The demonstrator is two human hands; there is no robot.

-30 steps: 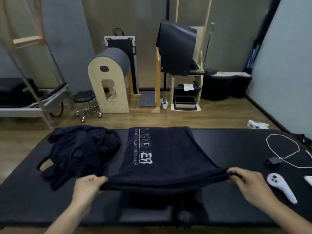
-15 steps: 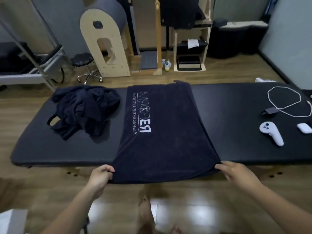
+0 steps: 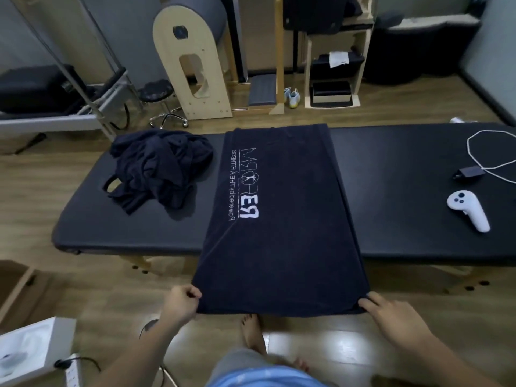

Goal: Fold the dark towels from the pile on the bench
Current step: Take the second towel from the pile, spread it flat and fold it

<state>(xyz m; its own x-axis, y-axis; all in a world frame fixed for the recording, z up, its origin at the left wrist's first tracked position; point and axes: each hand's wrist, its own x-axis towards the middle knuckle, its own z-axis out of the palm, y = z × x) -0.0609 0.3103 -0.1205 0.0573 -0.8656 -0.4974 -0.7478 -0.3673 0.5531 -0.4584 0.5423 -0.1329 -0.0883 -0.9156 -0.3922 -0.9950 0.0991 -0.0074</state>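
Where the towel [image 3: 282, 219] lies, head view: spread across the tabletop [image 3: 405, 219], lettering up, with its far hem at the far edge and its near part stretched off the near edge towards us.
Left grip [image 3: 181, 303]: clenched on the near left corner.
Right grip [image 3: 391, 314]: grasping the near right corner, fingers on top of the cloth.
Change: a second ago we held this hem low over the tabletop and the cloth sagged. We have since drawn it back past the edge, and it is now taut and smooth.
Meaning: we judge the spreading done. The first fold likely comes next.
Pile [image 3: 162, 169]: crumpled to the left, apart from the towel, not yet folded.
Controller [image 3: 469, 213]: on the right, well apart.
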